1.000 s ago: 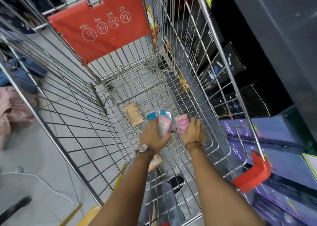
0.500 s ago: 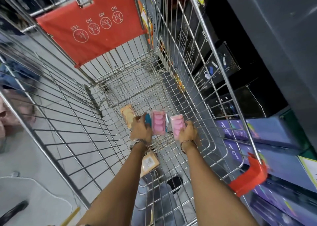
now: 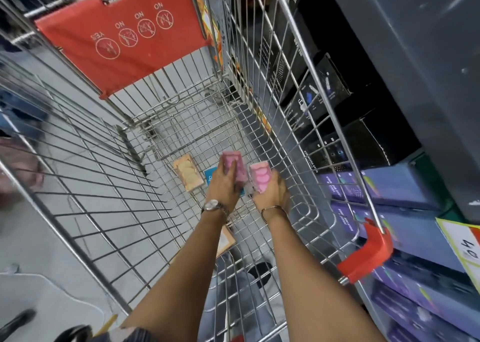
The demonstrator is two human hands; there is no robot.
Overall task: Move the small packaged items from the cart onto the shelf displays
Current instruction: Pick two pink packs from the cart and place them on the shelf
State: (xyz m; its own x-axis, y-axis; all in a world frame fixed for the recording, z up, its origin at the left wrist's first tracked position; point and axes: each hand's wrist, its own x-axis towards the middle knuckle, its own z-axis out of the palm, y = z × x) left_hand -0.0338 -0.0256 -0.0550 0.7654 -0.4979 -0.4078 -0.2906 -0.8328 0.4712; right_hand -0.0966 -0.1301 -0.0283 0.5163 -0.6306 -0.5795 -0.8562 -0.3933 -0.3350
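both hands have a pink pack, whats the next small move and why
Probably lift both hands up out of the cart: the left hand and right hand each grip a pink pack, and the shelf lies to the right.

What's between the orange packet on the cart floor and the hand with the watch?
In the head view, a blue packet lies there, partly hidden by the left hand, beside the orange packet.

Both arms extended, left hand (image 3: 224,183) and right hand (image 3: 271,191) side by side, fingers seemingly curled closed
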